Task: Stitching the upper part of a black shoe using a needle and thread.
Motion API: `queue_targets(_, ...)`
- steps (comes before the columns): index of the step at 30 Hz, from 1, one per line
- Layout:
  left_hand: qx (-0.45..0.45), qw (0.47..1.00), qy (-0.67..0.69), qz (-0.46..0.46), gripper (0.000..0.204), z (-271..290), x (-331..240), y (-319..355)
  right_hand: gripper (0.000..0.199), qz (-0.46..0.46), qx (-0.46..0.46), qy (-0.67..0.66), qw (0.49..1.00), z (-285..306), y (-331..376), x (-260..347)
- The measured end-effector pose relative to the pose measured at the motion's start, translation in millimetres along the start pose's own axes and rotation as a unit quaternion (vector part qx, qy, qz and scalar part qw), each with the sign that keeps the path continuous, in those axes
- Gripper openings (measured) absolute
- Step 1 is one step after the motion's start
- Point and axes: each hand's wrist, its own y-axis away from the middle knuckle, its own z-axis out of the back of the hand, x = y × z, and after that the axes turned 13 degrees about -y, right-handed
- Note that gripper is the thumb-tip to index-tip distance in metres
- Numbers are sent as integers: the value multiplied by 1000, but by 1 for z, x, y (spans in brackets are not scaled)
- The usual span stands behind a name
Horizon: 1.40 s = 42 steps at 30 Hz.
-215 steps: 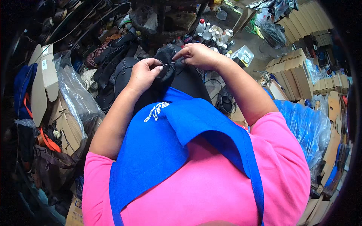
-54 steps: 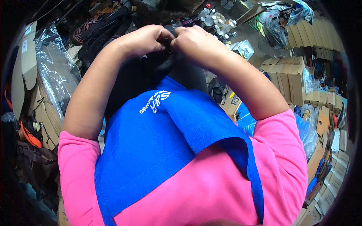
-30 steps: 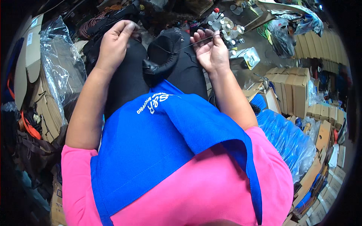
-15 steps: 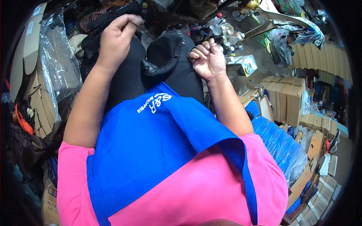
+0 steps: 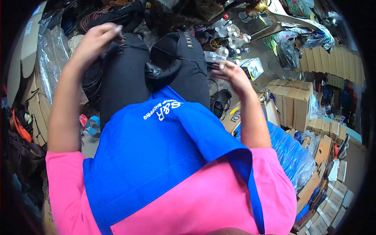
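While I can't tell left hand (image 5: 95, 42) or right hand (image 5: 235, 77) grip, black shoe (image 5: 163, 55) looks light, bendy; pinch its 5 o'clock rim (image 5: 171, 71).

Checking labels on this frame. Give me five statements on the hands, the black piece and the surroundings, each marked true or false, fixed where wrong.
1. The black piece rests on the lap. True.
2. The left hand and right hand both touch the black piece. False: the left hand and right hand are both apart from it.
3. The bottles appear higher in the picture than the right hand. True.
4. The apron is pink. False: the apron is blue; the shirt is pink.
5. The orange strap is on the person's left. True.
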Motion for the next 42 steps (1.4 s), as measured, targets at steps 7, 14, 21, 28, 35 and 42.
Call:
queue_targets(7,-225,934,-195,-197,41,-57,-33,41,58,148,170,189,956,-85,-13,90)
queue_targets(14,-91,934,-235,-254,31,-116,-37,23,38,120,168,397,894,-124,-53,84)
queue_targets(21,-168,940,-157,-250,20,-90,-47,20,37,331,-2,360,872,-134,-28,56)
queue_targets(28,-155,957,-49,-239,27,-136,-51,-44,28,137,144,356,913,-126,-3,59)
queue_targets(35,-105,969,-30,-223,26,-141,-49,-52,28,225,161,437,856,-114,20,60)
queue_targets(42,96,973,41,-205,23,-93,-54,-59,13,280,82,311,905,-106,48,75)
